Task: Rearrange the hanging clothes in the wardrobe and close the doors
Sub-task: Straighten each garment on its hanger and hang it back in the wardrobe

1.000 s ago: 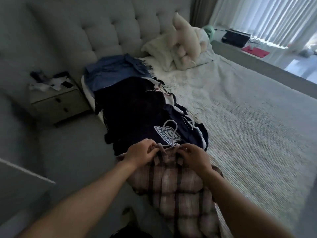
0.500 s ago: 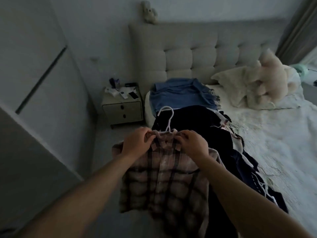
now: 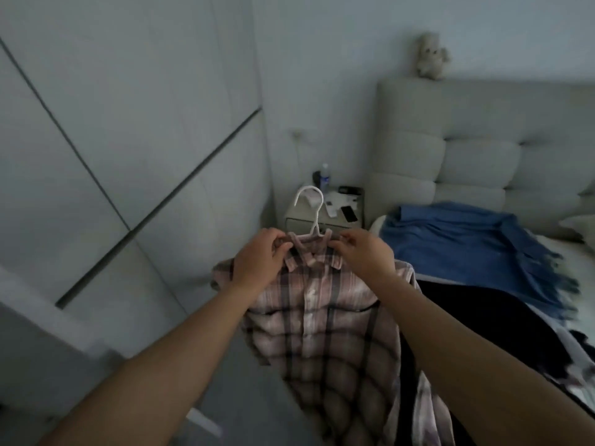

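Off the bed (image 3: 573, 252) and up in front of me now: a second ago the plaid shirt (image 3: 322, 317) lay flat on the clothes pile, half a second ago it was lifted with the bed behind it, and now I've swung left so the wardrobe (image 3: 112, 123) fills the left of the view. Its panels look closed here; can't see any open door or rail. Judgement: shirt is picked and in transit, hanging step comes next, doors not dealt with yet.

Bed sits to the right, with a blue garment (image 3: 467, 239) by the headboard and a dark clothes heap (image 3: 502, 323) nearer me, so more pieces probably wait. Nightstand (image 3: 322, 222) stands between wardrobe wall and bed, directly behind the hanger hook; bottle and small clutter on top, too blurry to name. Small plush toy (image 3: 431, 56) perches on the headboard.

Shirt hangs free, buttoned, collar up, tail dropping out of view at the bottom. White hanger (image 3: 310, 204) hook sticks up between both hands.

Left hand (image 3: 257, 262) is curled, pinching the collar and shoulder at the hanger's left end. Right hand (image 3: 363, 255) does the same on the right end, fingers bent over the collar edge. Both hold the shirt, nothing else.
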